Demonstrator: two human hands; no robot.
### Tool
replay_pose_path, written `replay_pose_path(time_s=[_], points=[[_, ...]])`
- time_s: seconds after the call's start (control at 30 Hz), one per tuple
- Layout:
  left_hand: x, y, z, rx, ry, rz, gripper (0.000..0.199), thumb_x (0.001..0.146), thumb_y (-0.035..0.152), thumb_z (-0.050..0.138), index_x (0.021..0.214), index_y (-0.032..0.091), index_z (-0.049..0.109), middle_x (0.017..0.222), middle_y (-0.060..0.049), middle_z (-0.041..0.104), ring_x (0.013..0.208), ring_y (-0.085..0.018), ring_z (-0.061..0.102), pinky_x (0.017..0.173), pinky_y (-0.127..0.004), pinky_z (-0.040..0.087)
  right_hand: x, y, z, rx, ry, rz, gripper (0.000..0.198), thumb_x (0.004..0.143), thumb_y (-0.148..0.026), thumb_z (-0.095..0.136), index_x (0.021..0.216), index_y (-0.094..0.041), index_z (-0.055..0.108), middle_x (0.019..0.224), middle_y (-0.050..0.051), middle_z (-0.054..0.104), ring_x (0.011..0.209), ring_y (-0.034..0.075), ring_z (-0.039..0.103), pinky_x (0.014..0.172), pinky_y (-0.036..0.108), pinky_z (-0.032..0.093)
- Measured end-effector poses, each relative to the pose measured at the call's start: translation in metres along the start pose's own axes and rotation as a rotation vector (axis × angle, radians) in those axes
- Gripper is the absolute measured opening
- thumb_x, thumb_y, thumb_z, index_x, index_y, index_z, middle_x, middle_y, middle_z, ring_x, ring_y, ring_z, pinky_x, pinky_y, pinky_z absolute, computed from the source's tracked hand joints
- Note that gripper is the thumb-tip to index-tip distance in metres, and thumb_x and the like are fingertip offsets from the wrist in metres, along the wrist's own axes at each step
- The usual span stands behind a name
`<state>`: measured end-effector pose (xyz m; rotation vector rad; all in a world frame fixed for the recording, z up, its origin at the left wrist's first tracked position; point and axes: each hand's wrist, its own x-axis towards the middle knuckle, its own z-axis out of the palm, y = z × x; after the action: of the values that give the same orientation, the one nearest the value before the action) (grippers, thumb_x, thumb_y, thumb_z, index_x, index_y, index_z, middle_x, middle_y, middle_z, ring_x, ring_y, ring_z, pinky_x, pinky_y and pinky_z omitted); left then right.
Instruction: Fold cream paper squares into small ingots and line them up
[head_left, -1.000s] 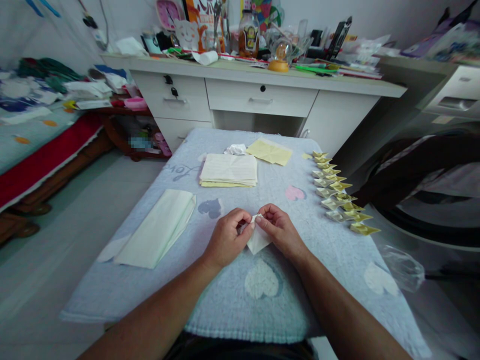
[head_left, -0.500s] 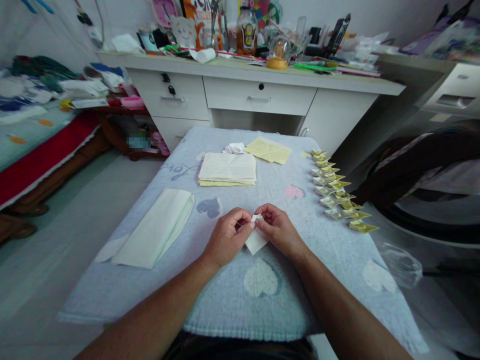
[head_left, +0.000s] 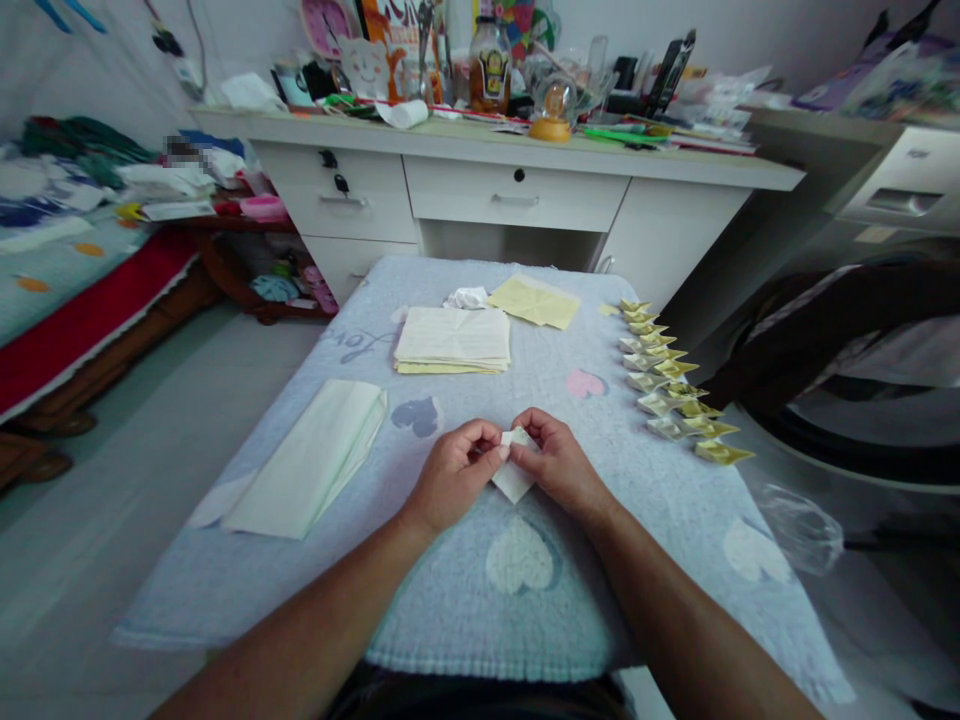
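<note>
A small folded piece of white paper [head_left: 515, 482] is pinched between my two hands, just above the cloth. My left hand [head_left: 457, 468] grips its left side between thumb and fingers. On the other side, my right hand [head_left: 559, 460] is closed on its upper right edge, thumb in front. The fingertips hide part of the folds. Beyond the hands lies a stack of paper sheets [head_left: 452, 338], white on top and yellow below. To the right, folded paper boats [head_left: 724, 453] in white and yellow stand in slanting rows.
A blue cloth [head_left: 450, 610] with hearts covers the table. A folded pale sheet [head_left: 307, 460] rests at left. Behind the stack are a crumpled white paper [head_left: 466, 298] and a yellow sheet [head_left: 536, 301]. A cluttered desk [head_left: 517, 150] stands behind; a washing machine [head_left: 892, 240] is at right.
The paper's lower corner has risen slightly and tilted a little to the right. Both hands keep their pinch on it, almost unmoved.
</note>
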<state>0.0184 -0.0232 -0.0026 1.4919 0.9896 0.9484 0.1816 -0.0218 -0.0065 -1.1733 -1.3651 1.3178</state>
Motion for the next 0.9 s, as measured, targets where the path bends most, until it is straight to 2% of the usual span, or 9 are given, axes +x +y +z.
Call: replay_pose_path(time_s=[0.3,0.53,0.73,0.9], points=[[0.0002,0.0003,0.0007,-0.012,-0.003,-0.01,0.015,0.084,0.03,0.059,0.081,0.016,0.061,0.07,0.002,0.056,0.066,-0.011,0.05,0.062,-0.022,0.04,-0.0028,-0.0019,-0.0025,0.031,-0.004,0.026,0.023,0.079,-0.041,0.065,0.076,-0.019,0.056,0.066,-0.004,0.05,0.059,0.011,0.043,0.053,0.022,0.034],[0.001,0.0003,0.0005,-0.097,-0.029,-0.075,0.019,0.082,0.033,0.061,0.076,0.016,0.056,0.064,0.004,0.051,0.061,-0.01,0.048,0.058,-0.02,0.037,-0.004,-0.0047,-0.0035,0.026,0.025,0.059,0.03,0.085,-0.045,0.057,0.07,-0.019,0.057,0.059,-0.004,0.044,0.053,0.01,0.037,0.05,0.023,0.03],[0.0019,0.0047,0.002,-0.223,0.03,-0.114,0.028,0.091,0.045,0.05,0.095,0.018,0.056,0.078,0.001,0.059,0.068,-0.011,0.053,0.062,-0.021,0.04,-0.0027,-0.0013,-0.0035,-0.009,0.042,0.034,0.031,0.087,-0.045,0.055,0.072,-0.019,0.058,0.062,-0.003,0.048,0.056,0.011,0.039,0.051,0.023,0.03],[0.0036,0.0019,0.0036,-0.08,-0.013,-0.128,0.024,0.082,0.038,0.062,0.079,0.016,0.055,0.064,0.005,0.051,0.059,-0.01,0.047,0.056,-0.02,0.036,-0.0052,-0.0069,-0.0037,-0.009,-0.003,0.011,0.034,0.089,-0.047,0.052,0.071,-0.018,0.057,0.061,-0.003,0.044,0.056,0.011,0.038,0.052,0.023,0.03]])
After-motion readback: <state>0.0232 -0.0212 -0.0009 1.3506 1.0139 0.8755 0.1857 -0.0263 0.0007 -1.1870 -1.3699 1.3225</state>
